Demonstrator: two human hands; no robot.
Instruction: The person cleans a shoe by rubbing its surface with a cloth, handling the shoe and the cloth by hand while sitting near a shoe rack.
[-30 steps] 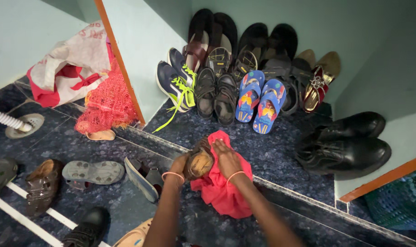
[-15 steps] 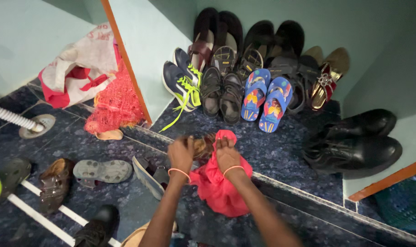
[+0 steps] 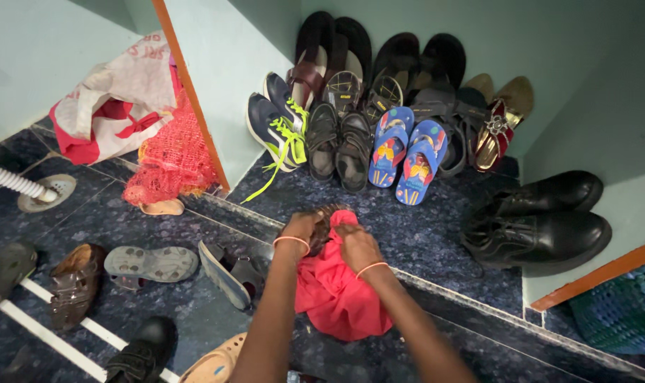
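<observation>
Centre frame: left hand (image 3: pixel 301 228) clasps a small brown leather sandal (image 3: pixel 321 218); right hand (image 3: pixel 356 247) fingers pinch the crumpled red cloth (image 3: pixel 340 294) against it. Risk: loose cloth slipping off mid-rub.

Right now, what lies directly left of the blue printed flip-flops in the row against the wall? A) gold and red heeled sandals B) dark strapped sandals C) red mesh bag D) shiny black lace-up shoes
B: the pair of dark strapped sandals stands immediately left of the pair of blue printed flip-flops, between them and the navy sneakers with neon-green laces.
</observation>
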